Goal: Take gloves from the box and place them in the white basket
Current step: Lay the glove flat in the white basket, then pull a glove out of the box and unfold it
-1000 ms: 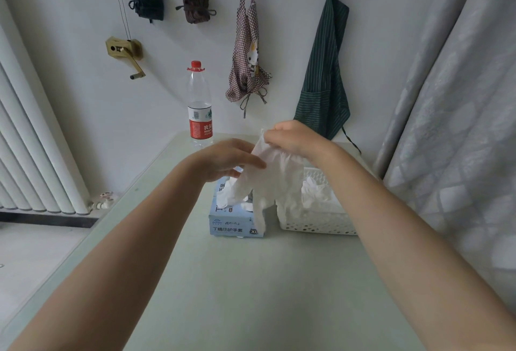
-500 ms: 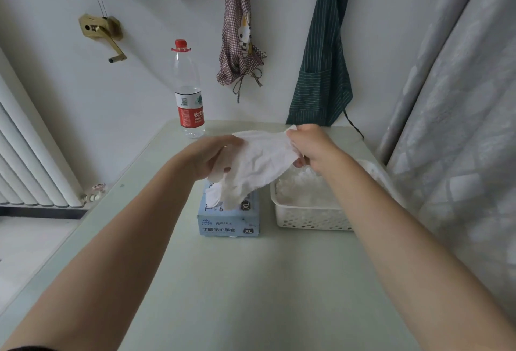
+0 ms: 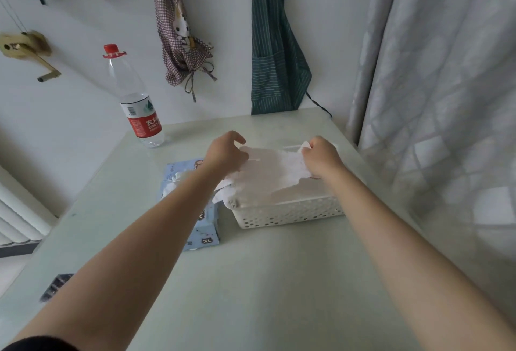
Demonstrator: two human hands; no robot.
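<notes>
Right now my left hand [image 3: 226, 152] and right hand [image 3: 321, 156] each pinch an end of a thin white disposable glove [image 3: 275, 170], stretched flat just above the white perforated plastic basket [image 3: 290, 215] on the pale green surface [image 3: 251, 281]. The glove's left end droops over the basket's left rim, toward the light blue cardboard glove box [image 3: 202, 225] just beside it. My worry is that if I let go unevenly, that limp end could drag the whole glove out over the rim onto the box or surface. More white gloves seem to fill the basket already, so this one may slide off the heap.
</notes>
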